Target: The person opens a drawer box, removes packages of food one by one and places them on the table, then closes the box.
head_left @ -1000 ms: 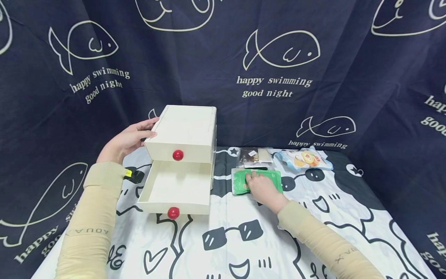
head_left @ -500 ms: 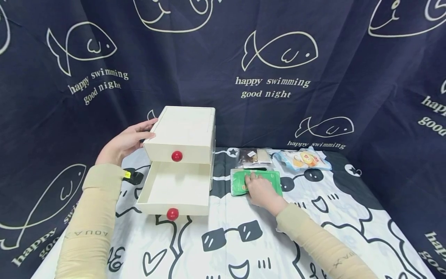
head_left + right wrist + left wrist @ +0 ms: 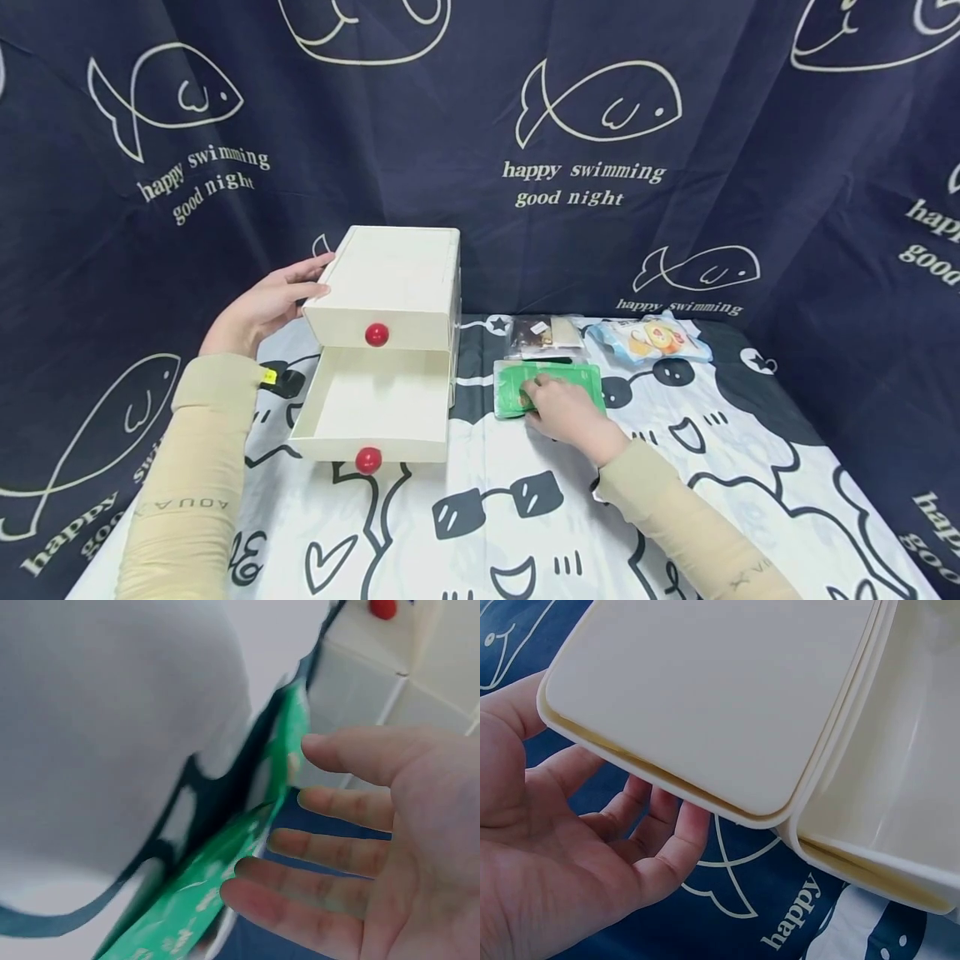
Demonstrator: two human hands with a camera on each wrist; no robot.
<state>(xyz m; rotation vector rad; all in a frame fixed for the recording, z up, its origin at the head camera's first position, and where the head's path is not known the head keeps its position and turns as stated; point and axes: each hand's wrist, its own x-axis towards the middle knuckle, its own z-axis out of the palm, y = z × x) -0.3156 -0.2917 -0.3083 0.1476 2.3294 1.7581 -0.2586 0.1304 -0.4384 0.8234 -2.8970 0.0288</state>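
Observation:
A small white drawer cabinet (image 3: 397,267) stands left of centre, its lower drawer (image 3: 378,400) pulled out and the upper one closed; each has a red round knob. My left hand (image 3: 266,304) rests against the cabinet's upper left edge; in the left wrist view its fingertips touch the edge of the white panel (image 3: 697,690). On the right, my right hand (image 3: 566,412) lies over a green flat packet (image 3: 510,392), fingertips on it. In the right wrist view the right hand (image 3: 337,840) has its fingers stretched toward the green packet (image 3: 187,900), which is tilted up from the cloth.
Behind the green packet lie a clear packet with dark contents (image 3: 536,335) and a light blue snack bag (image 3: 648,337). A black object with a yellow tag (image 3: 285,381) sits left of the drawer. A dark fish-print curtain (image 3: 420,125) hangs behind the patterned cloth (image 3: 495,542).
The head view has shifted slightly. My right fingertips have moved a little on the green packet, while my left hand stays at the cabinet's edge.

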